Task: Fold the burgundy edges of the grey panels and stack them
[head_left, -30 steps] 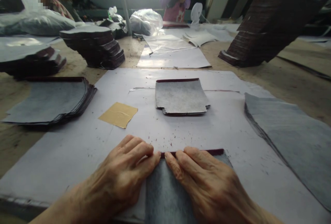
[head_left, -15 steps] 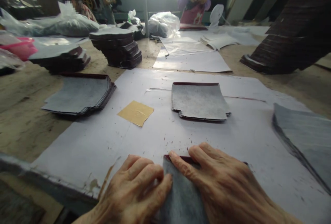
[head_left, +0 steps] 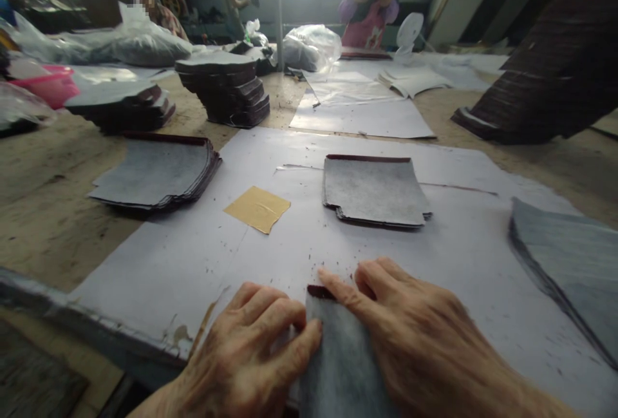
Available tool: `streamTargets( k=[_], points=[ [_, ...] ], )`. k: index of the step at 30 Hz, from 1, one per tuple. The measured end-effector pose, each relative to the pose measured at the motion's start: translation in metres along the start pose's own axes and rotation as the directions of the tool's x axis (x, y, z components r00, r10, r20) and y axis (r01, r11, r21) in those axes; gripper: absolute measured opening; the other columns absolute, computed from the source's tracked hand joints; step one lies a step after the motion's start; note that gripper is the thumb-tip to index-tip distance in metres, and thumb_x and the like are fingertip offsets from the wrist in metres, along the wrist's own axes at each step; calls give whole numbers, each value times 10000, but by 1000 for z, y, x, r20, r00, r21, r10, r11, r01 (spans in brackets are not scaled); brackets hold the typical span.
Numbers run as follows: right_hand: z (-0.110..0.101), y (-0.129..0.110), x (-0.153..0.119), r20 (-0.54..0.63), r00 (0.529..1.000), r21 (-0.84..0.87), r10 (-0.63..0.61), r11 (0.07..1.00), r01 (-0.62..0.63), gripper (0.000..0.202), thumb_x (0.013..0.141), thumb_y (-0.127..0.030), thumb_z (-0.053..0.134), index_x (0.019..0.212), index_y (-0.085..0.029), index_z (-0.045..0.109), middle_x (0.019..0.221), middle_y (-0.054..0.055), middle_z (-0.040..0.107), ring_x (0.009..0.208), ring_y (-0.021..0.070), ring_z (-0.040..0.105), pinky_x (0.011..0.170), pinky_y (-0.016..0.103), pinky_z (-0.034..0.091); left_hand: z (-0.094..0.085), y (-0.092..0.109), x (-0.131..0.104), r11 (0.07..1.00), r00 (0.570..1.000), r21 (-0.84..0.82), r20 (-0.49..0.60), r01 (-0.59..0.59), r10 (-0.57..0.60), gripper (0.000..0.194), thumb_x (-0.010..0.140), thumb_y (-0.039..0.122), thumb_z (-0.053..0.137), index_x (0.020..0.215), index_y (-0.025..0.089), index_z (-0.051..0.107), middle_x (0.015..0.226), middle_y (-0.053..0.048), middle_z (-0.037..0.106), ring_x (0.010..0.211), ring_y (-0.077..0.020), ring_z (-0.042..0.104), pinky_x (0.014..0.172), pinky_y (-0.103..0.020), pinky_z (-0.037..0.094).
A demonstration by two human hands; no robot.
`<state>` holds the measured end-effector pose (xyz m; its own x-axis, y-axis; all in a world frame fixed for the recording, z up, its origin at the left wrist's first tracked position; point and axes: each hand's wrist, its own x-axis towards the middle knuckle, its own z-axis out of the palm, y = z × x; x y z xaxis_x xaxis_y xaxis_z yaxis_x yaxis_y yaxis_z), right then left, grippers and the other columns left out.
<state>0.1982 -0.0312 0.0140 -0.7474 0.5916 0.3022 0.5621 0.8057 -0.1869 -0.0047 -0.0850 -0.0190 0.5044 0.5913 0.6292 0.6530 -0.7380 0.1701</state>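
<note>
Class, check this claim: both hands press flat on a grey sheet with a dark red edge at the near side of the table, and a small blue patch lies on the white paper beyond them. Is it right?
Not quite. The head view shows the patch is tan, not blue. The rest holds: left hand and right hand press flat on the grey sheet with its dark red edge, on the white paper.

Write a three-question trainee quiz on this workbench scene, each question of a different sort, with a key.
1. True or false: both hands press on the grey piece at the near edge.
2. Which lies between the left stack and the middle stack? A) yellow patch B) scissors C) a cup
3. Fill in: the folded top edge of the grey piece is dark ____.

Key: 1 true: left hand and right hand lie flat on it. 2 A. 3 red.
</note>
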Motion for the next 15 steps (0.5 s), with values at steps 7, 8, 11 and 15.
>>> streamTargets(
  k=[7, 8, 11, 15],
  points=[
    [-5, 15, -22, -240, 970, 27, 45, 999, -40, 240, 816, -84, 436, 1008, -146, 565, 868, 65, 572, 808, 177, 497, 672, 292, 458, -7, 3, 3, 994, 996, -70, 26, 83, -81, 302, 773, 65, 382, 995, 135, 574, 835, -78, 525, 714, -165, 491, 606, -315, 429],
    [-5, 15, -23, -230, 971, 4, 62, 998, -63, 204, 811, -107, 462, 976, -145, 575, 856, 68, 571, 800, 189, 496, 666, 313, 456, -10, 3, 4, 988, 992, -94, 48, 123, -119, 303, 773, 51, 394, 995, 146, 577, 841, -74, 522, 719, -157, 497, 605, -299, 440],
    [-2, 14, -22, -151, 976, 35, 158, 987, -154, 117, 777, -110, 483, 825, -153, 581, 790, 64, 547, 739, 189, 485, 632, 320, 439, -14, 3, 13, 969, 975, -118, 74, 216, -208, 304, 815, 79, 428, 1088, 146, 545, 935, -88, 523, 797, -147, 527, 671, -270, 484],
    [4, 11, -16, -218, 959, 108, 180, 981, -160, 145, 748, -92, 442, 644, -167, 510, 702, 49, 509, 673, 165, 460, 564, 267, 386, 2, -3, 29, 993, 994, 48, -30, 106, -105, 295, 879, 226, 402, 1140, 149, 516, 992, -100, 562, 888, -184, 548, 739, -308, 487]
  ],
)
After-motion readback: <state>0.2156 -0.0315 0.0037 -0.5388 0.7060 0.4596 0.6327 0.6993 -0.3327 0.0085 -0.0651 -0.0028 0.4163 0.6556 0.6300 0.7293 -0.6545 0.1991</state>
